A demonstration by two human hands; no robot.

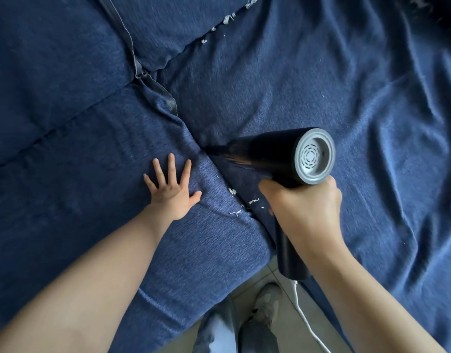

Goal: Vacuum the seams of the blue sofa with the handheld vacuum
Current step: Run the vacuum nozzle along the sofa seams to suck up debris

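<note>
The blue sofa [79,138] fills the view, with a seam [194,141] running diagonally between two seat cushions. My right hand [306,207] grips the handle of the black handheld vacuum [275,154]. Its grey rear cap faces me and its nozzle points left into the seam. My left hand [172,187] lies flat with spread fingers on the left cushion, just beside the seam. White scraps [241,202] lie along the seam between my hands.
More white scraps [228,19] sit along the back seam at the top. A white cord [308,324] hangs from the vacuum handle over the tiled floor. My leg and shoe [266,304] stand at the sofa's front edge. A zipper strip [132,49] runs between the back cushions.
</note>
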